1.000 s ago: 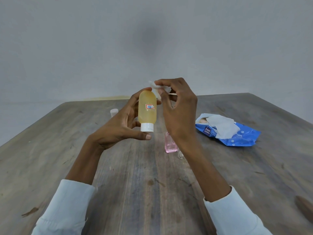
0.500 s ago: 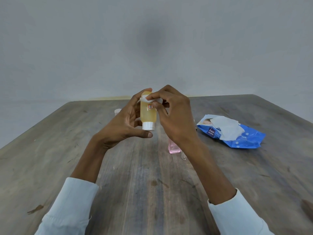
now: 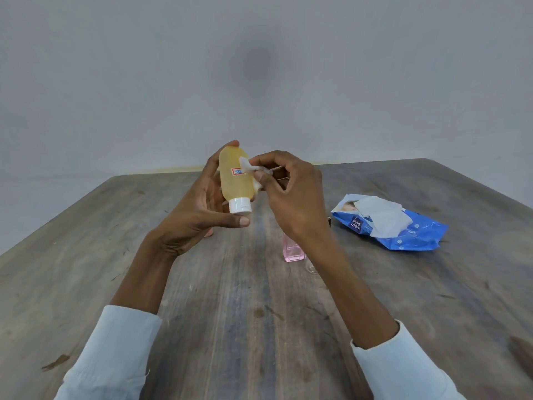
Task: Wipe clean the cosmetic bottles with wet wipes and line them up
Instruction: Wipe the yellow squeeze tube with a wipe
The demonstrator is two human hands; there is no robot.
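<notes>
My left hand (image 3: 202,215) holds a yellow bottle (image 3: 235,180) upside down above the table, its white cap (image 3: 240,205) pointing down and a small red and blue label facing me. My right hand (image 3: 291,194) pinches a small folded white wet wipe (image 3: 249,168) against the bottle's right side. A small pink bottle (image 3: 292,251) stands on the table, mostly hidden behind my right wrist. The base of a clear bottle (image 3: 311,268) peeks out beside the forearm.
A blue wet wipe pack (image 3: 403,232) lies open on the right of the wooden table (image 3: 245,313), one white wipe pulled half out. Something pinkish (image 3: 209,233) shows just under my left hand. A dark object (image 3: 522,353) sits at the right edge.
The wipe went from above the bottle's end down across its front to its right side. The bottle now leans with its top to the left. The view has shifted slightly.
</notes>
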